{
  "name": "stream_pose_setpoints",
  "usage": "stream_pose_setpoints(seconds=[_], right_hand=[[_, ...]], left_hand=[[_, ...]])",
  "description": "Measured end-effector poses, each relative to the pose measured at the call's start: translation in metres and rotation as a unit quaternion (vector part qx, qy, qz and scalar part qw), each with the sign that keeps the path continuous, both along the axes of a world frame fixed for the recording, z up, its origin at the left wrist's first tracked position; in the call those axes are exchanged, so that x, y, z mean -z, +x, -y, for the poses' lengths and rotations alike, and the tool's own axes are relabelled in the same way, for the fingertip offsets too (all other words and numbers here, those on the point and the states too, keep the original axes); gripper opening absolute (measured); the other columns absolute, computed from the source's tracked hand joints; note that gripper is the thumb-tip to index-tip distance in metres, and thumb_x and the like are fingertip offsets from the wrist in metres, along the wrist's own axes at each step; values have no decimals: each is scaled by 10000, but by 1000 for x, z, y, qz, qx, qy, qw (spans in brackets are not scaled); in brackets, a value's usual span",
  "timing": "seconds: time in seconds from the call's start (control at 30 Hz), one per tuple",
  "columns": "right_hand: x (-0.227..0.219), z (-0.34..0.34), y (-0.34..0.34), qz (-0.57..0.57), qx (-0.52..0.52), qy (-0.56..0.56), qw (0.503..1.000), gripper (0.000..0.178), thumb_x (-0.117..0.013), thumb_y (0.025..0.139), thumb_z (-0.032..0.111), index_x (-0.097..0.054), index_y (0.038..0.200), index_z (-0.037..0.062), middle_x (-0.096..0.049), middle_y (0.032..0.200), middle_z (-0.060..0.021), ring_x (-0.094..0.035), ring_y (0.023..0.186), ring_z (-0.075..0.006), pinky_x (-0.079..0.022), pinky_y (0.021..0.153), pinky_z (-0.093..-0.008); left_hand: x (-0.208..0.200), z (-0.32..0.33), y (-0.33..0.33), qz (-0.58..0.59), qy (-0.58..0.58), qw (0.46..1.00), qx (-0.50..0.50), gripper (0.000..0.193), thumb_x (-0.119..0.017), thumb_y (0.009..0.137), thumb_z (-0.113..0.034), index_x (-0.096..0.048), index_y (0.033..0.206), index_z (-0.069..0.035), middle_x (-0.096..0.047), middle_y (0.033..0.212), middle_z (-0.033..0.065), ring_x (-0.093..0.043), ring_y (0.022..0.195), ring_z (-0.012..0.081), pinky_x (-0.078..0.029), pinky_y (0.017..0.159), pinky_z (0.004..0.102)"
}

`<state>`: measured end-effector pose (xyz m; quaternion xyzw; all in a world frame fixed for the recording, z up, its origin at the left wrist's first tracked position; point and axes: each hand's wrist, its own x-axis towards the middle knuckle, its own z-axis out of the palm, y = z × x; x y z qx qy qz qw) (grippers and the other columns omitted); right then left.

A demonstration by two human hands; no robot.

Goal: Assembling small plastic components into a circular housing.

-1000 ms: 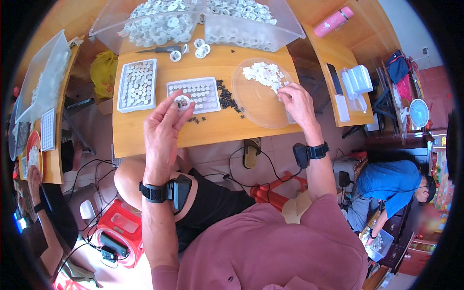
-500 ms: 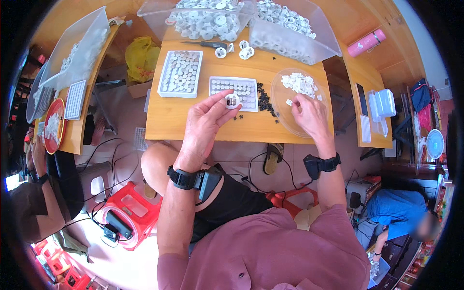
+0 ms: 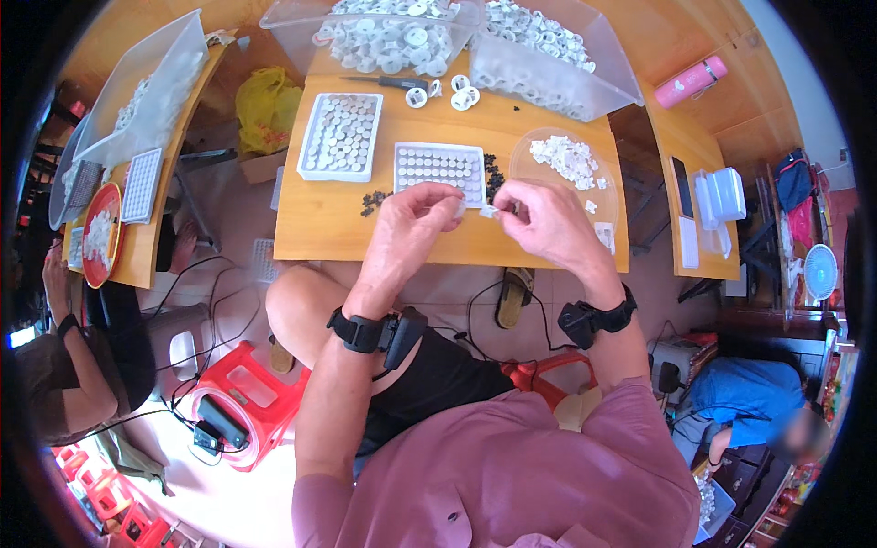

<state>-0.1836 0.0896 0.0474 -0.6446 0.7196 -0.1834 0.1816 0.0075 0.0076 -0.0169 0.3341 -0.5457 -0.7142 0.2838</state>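
My left hand (image 3: 406, 224) is closed in a pinch in front of the white tray (image 3: 398, 166) with rows of round silvery discs. Between its fingertips is a round white plastic part (image 3: 459, 209), mostly hidden by the fingers. Facing it, my right hand (image 3: 553, 224) pinches a small white plastic piece (image 3: 488, 211), close to the round part; whether the two touch I cannot tell. A pile of small white pieces (image 3: 562, 160) lies in a round clear dish (image 3: 523, 164) at the right. Small black pieces (image 3: 494, 172) are heaped beside the tray, others (image 3: 373, 202) left of it.
Another white tray (image 3: 304, 164) of discs, a screwdriver (image 3: 393, 82) and a few round white parts (image 3: 465, 95) are further back. Clear bins (image 3: 557, 87) of white parts line the far edge. Co-workers sit at left and right; cables and a red stool (image 3: 239, 393) are below.
My right hand has come from the dish toward the left with a small white piece. My left hand has turned and lowered slightly, hiding most of the round part. More black pieces show left of the tray.
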Motion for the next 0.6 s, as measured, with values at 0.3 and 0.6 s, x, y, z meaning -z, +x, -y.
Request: stream_pose_setpoints(seconds=[0.3,0.6], right_hand=[[7,15,17,118,-39,-4,992,110,-650,819,95,-644,895,16,-689,787,-133,-685,707,-259,-524,642,-357],[33,22,27,445,55,-58,892,128,-664,883,47,-641,980,-34,-674,840,-53,-624,707,-93,-509,623,-241]], left_hand=[[-1,-2,0,24,-17,998,49,218,-639,955,-187,-674,995,25,-685,863,39,-648,804,107,-521,753,244],[5,3,0,-90,97,991,-23,230,-592,983,-183,-666,1036,28,-691,949,76,-671,840,132,-569,791,271]])
